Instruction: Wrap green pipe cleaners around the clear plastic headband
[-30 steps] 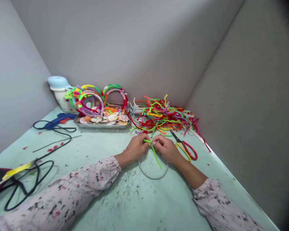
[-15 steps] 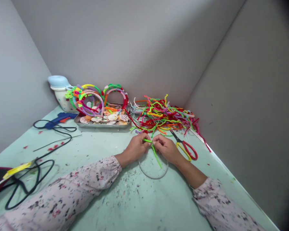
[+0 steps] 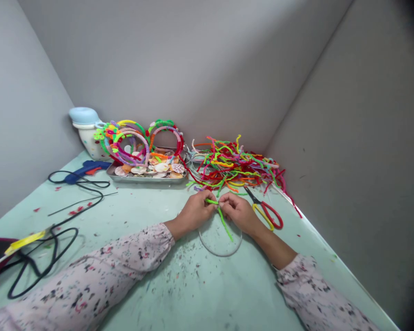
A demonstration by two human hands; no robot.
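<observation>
A bright green pipe cleaner (image 3: 225,224) runs between my fingertips, with its longer end hanging down inside a thin grey ring (image 3: 221,254). My left hand (image 3: 198,210) is closed in a pinch on the pipe cleaner, whose short end shows above the fingers. Close beside it, my right hand (image 3: 239,212) pinches where the green strand meets the ring. The ring's top is hidden by my fingers. To the right of my right hand lie scissors (image 3: 267,212) with red and yellow handles.
Behind my hands is a heap of coloured pipe cleaners (image 3: 231,163). Left of it, a metal tray (image 3: 148,179) holds shells and wrapped rings (image 3: 131,147). Farther left are a white cup (image 3: 89,140), a blue glue gun (image 3: 79,174) and a looping black cord (image 3: 55,248).
The hanging end of the green pipe cleaner and the ring have shifted very slightly to the right. Both hands keep their pinch in nearly the same place.
</observation>
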